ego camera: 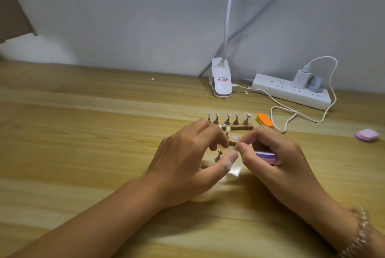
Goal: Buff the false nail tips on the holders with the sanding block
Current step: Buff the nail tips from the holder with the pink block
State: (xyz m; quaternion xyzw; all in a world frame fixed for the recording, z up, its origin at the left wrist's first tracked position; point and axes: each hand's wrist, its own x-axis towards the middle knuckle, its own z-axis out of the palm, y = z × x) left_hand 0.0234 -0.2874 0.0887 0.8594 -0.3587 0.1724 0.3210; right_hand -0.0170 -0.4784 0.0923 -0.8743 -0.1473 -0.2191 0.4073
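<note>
A: Sanding block (266, 156) at mid wooden table (83, 132), just before a row of false nail tips (228, 115) on metal holders (236, 122); orange block (264, 120) beside.

B: Blocked by?

A: Left hand (193, 153) over nearer holders, fingers curled, grip unclear. Right hand (277, 160) clutching layered purple-pink foam.
</note>
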